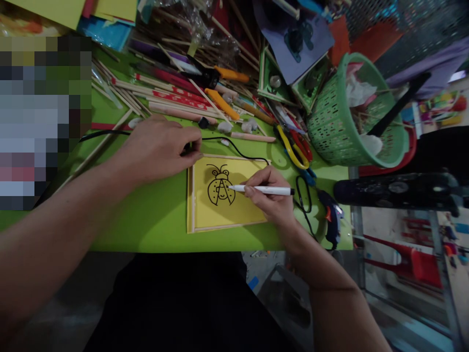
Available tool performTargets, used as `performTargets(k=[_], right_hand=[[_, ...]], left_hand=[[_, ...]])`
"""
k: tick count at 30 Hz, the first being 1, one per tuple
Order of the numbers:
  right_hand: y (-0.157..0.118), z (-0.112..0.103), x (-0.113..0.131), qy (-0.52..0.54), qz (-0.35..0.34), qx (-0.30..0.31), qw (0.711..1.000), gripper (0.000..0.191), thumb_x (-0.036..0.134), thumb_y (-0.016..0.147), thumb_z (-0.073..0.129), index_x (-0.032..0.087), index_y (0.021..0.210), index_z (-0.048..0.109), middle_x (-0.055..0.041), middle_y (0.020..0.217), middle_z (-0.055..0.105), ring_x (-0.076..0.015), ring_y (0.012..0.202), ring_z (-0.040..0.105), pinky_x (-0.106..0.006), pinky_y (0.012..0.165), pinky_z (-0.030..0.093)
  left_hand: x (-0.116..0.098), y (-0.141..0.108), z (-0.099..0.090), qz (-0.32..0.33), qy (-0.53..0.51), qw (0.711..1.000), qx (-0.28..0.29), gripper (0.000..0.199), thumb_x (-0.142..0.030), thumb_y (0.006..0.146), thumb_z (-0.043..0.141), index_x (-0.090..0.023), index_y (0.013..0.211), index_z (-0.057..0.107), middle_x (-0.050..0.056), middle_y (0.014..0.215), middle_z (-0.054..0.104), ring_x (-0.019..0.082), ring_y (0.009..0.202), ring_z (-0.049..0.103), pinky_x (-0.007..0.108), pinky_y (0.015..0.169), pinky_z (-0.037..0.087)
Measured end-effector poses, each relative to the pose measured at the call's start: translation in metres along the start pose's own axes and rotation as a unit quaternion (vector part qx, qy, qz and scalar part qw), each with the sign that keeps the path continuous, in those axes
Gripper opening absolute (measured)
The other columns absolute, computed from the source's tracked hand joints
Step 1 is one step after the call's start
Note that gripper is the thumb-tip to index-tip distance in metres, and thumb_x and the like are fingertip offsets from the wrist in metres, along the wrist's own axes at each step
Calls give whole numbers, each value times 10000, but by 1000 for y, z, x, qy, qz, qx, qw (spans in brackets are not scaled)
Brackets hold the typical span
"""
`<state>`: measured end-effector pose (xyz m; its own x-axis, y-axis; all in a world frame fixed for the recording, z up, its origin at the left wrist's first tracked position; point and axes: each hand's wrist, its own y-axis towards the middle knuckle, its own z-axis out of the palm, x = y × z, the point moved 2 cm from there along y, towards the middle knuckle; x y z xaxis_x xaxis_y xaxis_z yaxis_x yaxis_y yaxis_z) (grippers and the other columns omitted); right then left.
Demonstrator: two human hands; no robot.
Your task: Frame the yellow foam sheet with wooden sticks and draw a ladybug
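Observation:
My right hand [270, 194] is closed around a white marker with a black end [269, 189]. The marker's tip meets a black ladybug drawing [221, 188], at the dotted right wing. The drawing is on a yellow card [252, 215] edged with thin wooden sticks, lying on the green tabletop. My left hand [161, 146] is at the card's upper left corner, thumb and fingers curled together. Something dark shows between them, too hidden to name. A black cord [238, 146] runs from behind my left hand along the card's top edge.
Wooden sticks [172, 93], orange-handled tools [223, 103] and pebbles [249, 125] crowd the table's back. To the right are yellow-handled scissors [293, 149], a green basket of scraps [330, 117] and a glue gun [331, 215] near the table's edge. A blurred-out area covers the left.

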<state>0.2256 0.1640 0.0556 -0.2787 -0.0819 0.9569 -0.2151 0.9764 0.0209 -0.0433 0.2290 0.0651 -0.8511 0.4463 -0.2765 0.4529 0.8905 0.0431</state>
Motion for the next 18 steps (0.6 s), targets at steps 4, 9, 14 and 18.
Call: performTargets(k=[4,9,14,18], right_hand=[[1,2,4,-6,2,1,1000,212,377,860,816,247,840,650,28,711,661,-123,591,532,-274,512,415],[1,2,4,-7,-1,2,1000,211,369,864,819,247,844,648,28,719,672,-124,602,543,-277,532,427],[0,1,2,-14,-5,3,1000,207,372,878,813,245,852,652,32,720,660,-123,602,542,-281,535,425],[0,2,2,-8,-5,-1,1000,208,367,871,816,244,847,650,32,725,660,-118,602,541,-276,530,424]], left_hand=[[0,0,1,-1,-7,1000,-5,250,-366,960,519,-234,942,731,18,739,690,199,716,591,322,754,389],[-1,0,0,3,-13,1000,1,255,-352,976,509,-224,964,729,26,768,707,198,728,599,326,758,390],[1,-1,1,4,-5,1000,-8,263,-360,978,511,-233,990,741,28,790,728,210,747,629,334,766,413],[1,-1,2,8,2,1000,-9,269,-361,978,510,-229,996,743,34,791,728,214,740,619,336,743,391]])
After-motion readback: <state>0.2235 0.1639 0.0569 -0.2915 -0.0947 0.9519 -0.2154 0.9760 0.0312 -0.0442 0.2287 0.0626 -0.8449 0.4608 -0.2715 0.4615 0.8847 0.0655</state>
